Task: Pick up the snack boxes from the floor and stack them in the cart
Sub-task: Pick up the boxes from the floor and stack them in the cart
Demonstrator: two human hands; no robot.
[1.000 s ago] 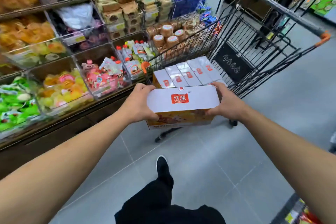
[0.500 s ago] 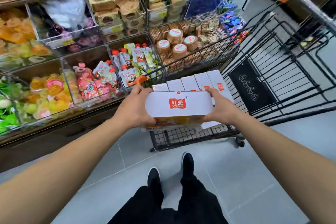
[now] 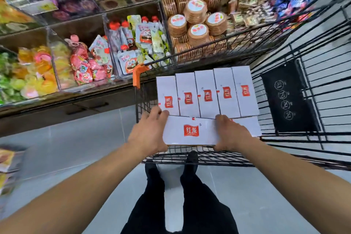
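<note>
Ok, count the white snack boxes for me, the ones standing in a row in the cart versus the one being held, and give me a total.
Boxes in the row in the cart: 5
Box held by left hand and right hand, the held box: 1
Total: 6
A white edge beside the right hand may be another box; cannot tell.

arms: both bare from the frame edge down to the wrist, no sleeves in view
left grip [image 3: 147, 135]: bare, no glove, no ring or watch showing
right grip [image 3: 232, 134]: bare, no glove, wrist bare too
trousers [image 3: 180, 205]: black, loose fit, plain, two legs with a gap between them
shoes [image 3: 191, 157]: dark, look black, only the toe ends show behind the wire; detail too blurred to tell
</note>
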